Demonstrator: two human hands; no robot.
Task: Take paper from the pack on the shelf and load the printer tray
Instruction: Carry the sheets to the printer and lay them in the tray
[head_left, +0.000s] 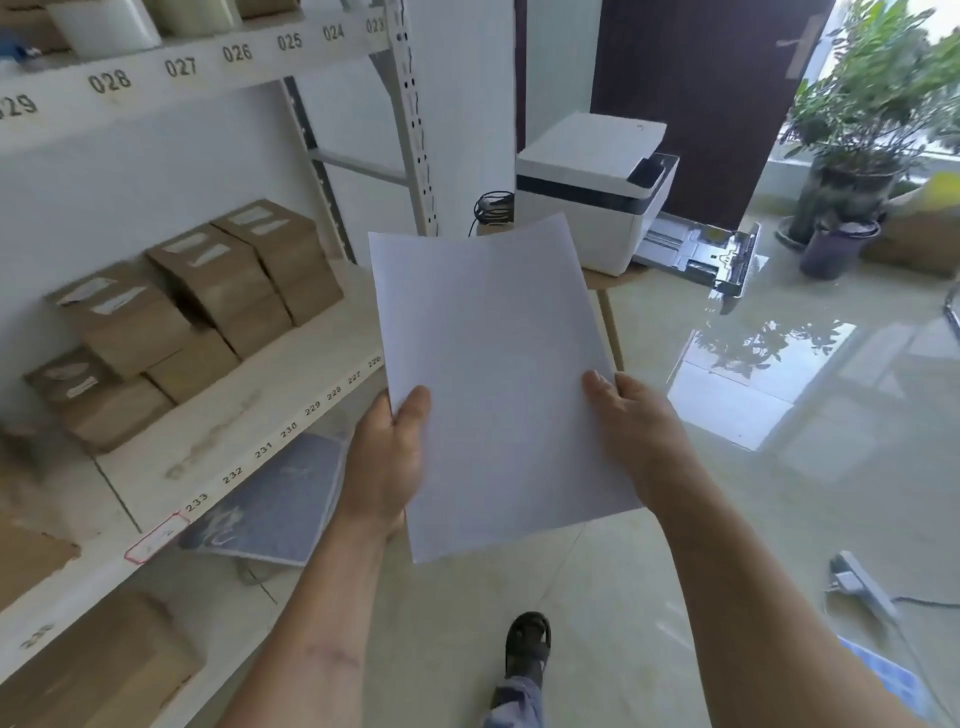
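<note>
I hold a thin stack of white paper (493, 374) in front of me with both hands. My left hand (387, 462) grips its left edge, thumb on top. My right hand (631, 423) grips its right edge. Beyond the paper stands a white printer (592, 187) on a small wooden table. Its paper tray (701, 252) is pulled out to the right and looks empty. The opened paper pack (275, 504) lies on the lower shelf at my left, below the numbered shelf edge.
A white shelf (218, 431) with several brown cardboard boxes (208, 291) runs along the left. Potted plants (862, 156) stand at the back right. A power strip (857, 582) lies on the glossy tiled floor at right. My sandalled foot (527, 642) is below.
</note>
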